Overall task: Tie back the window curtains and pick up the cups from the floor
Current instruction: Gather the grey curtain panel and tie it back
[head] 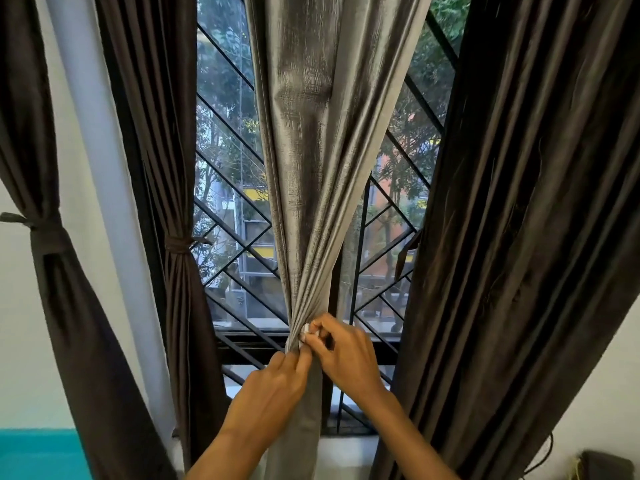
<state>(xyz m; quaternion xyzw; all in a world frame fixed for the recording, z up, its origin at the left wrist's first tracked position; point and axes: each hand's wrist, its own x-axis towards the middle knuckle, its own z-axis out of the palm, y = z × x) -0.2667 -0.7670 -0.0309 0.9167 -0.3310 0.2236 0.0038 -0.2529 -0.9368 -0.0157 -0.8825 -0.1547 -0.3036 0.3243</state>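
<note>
With curtain-tying in hand, the left hand (pixel 273 386) gripped the grey curtain (pixel 322 133) at its gathered waist near the window's (pixel 256 341) bottom edge while the right hand (pixel 346 351) pinched a white fastener (pixel 306 330) against it, which likely needed securing round the bunch next; no cups showed.

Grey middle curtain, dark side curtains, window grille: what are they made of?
Grey curtain: woven cloth, satin sheen with slubby streaks; probably synthetic. Dark curtains: smoother brown cloth, duller, soft pleats. Grille: thin straight black bars, looks like painted metal.
</note>
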